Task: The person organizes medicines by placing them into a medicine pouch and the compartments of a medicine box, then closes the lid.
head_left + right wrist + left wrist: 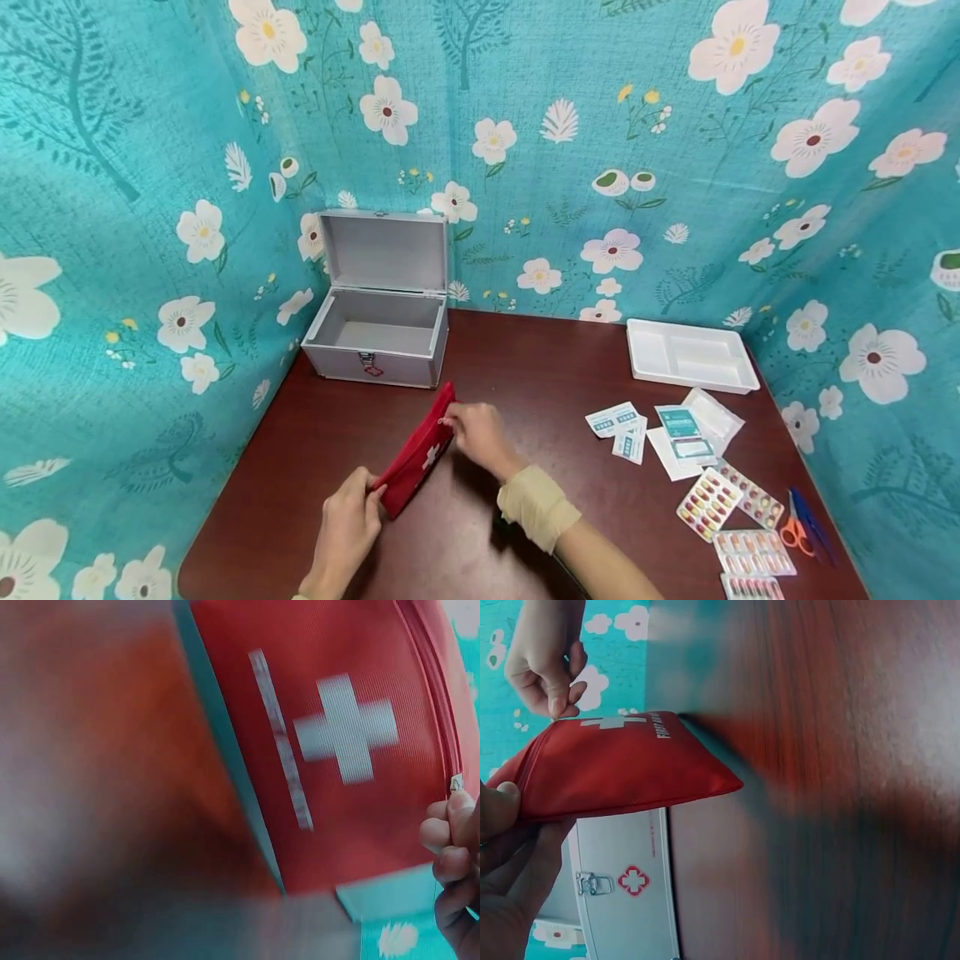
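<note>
A red first aid pouch [410, 472] with a white cross stands tilted just above the brown table, held between both hands. My left hand [349, 521] grips its near top corner, thumb on one side and fingers on the other, as the left wrist view shows. With thumb and finger, my right hand [480, 435] pinches the small metal zipper pull [456, 782] toward the pouch's far end. The zipper [431, 671] runs along the top edge and looks closed in the right wrist view. What the pouch contains is hidden.
Behind the pouch stands a grey metal box [375, 358] with its lid raised. A white divided tray [693, 379] lies at the back right. Nearer are small packets [613, 419], a teal packet [684, 433], pill blister packs [708, 502], orange-handled scissors [797, 533] and blue tweezers [812, 521].
</note>
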Tool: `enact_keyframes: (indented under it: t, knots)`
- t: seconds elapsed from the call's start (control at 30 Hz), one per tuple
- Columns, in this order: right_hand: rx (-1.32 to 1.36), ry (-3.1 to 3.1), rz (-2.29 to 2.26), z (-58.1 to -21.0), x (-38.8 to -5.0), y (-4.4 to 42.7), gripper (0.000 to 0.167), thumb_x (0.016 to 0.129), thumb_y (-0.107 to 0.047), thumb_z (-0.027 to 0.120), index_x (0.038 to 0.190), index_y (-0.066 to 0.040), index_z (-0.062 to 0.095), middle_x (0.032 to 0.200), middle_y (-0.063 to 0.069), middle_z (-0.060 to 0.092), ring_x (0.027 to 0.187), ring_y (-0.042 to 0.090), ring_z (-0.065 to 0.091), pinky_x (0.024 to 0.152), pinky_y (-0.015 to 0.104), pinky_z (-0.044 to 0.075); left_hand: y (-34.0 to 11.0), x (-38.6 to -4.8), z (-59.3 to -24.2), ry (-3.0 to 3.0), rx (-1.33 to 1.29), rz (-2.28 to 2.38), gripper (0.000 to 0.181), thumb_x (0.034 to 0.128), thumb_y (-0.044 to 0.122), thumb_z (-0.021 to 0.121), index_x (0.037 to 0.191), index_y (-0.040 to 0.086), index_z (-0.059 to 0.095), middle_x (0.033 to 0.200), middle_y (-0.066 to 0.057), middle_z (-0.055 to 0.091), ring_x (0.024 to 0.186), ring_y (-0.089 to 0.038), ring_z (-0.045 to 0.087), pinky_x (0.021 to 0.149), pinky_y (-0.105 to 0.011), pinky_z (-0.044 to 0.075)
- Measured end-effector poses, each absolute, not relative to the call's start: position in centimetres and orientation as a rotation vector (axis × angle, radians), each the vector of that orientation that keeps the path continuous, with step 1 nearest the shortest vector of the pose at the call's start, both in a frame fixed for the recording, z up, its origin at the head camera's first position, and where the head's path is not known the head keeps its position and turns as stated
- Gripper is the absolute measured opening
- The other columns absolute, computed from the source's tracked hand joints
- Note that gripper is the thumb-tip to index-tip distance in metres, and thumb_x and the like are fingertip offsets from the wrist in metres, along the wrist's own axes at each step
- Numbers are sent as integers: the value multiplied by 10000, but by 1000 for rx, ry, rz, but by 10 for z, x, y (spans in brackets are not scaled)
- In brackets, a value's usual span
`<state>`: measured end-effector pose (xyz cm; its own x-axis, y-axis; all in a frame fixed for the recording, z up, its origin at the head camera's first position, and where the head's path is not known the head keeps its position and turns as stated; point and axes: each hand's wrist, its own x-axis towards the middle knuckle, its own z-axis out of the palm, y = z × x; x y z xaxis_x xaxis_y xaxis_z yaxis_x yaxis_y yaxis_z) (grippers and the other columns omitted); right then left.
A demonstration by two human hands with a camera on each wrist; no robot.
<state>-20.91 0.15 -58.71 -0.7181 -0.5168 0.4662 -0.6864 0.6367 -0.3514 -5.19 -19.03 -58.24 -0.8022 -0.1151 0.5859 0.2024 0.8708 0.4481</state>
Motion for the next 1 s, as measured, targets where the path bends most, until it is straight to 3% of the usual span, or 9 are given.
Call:
enact_keyframes:
  t: [0.1, 0.3, 0.4, 0.5, 0.57, 0.67, 0.73, 0.9, 1.0]
  knots:
    - [855, -2584, 707, -587, -230, 7, 94, 857, -188, 762, 775, -169, 722, 648, -65, 686, 571, 124, 631, 567, 321, 523, -194, -52, -584, -2408, -87, -662, 318, 700, -108, 801, 814, 91, 580, 749, 20, 613, 593, -6, 487, 492, -139, 381]
    - [727, -2671, 866, -589, -251, 18, 92, 896, -205, 733, 817, -158, 731, 672, -40, 679, 601, 130, 606, 575, 300, 486, -199, -58, -583, -2404, -147, -682, 280, 729, -88, 772, 841, 90, 587, 757, 22, 607, 600, -20, 512, 494, -167, 409]
    - [802, -2751, 1127, -594, -256, 24, 117, 921, -183, 709, 1014, -113, 706, 890, 22, 739, 768, 171, 684, 693, 328, 551, -203, -64, -582, -2395, -154, -687, 252, 766, -77, 756, 855, 91, 591, 757, 20, 598, 605, -37, 514, 506, -179, 418]
    - [895, -2855, 1381, -603, -260, 30, 379, 917, -163, 718, 1268, -76, 604, 1185, 98, 705, 1032, 258, 705, 889, 399, 566, -206, -67, -584, -2391, -156, -689, 184, 829, -30, 744, 877, 79, 604, 771, 11, 605, 628, -57, 535, 529, -186, 432]
    - [967, -2902, 1474, -610, -261, 32, 505, 905, -161, 732, 1360, -47, 544, 1271, 148, 668, 1124, 318, 680, 960, 442, 542, -207, -68, -587, -2392, -156, -701, 173, 831, -14, 752, 889, 75, 616, 784, 8, 625, 651, -74, 582, 548, -195, 460]
    - [1057, -2921, 1498, -618, -260, 29, 492, 904, -189, 732, 1341, -23, 580, 1238, 164, 689, 1142, 306, 672, 1000, 423, 518, -208, -66, -596, -2422, -105, -775, 236, 785, -35, 790, 913, 69, 622, 816, -6, 666, 692, -106, 659, 573, -218, 516]
    - [1077, -2886, 1496, -623, -259, 25, 404, 897, -194, 734, 1253, -24, 647, 1147, 146, 729, 1068, 262, 698, 967, 380, 529, -209, -65, -604, -2470, -30, -868, 308, 759, -37, 815, 970, 66, 617, 864, -40, 698, 741, -140, 702, 603, -251, 556]
    - [978, -2825, 1498, -630, -255, 22, 201, 873, -145, 751, 1058, -70, 725, 983, 71, 765, 830, 119, 664, 830, 263, 523, -209, -70, -623, -2563, 153, -1104, 389, 799, -1, 800, 1126, 4, 589, 987, -188, 726, 794, -229, 745, 650, -227, 589]
    - [872, -2806, 1523, -626, -254, 22, 172, 864, -139, 761, 1020, -71, 742, 964, 76, 770, 817, 115, 678, 796, 251, 529, -210, -81, -618, -2509, 210, -1156, 319, 817, -25, 770, 1095, -36, 616, 956, -243, 729, 772, -293, 749, 630, -241, 595]
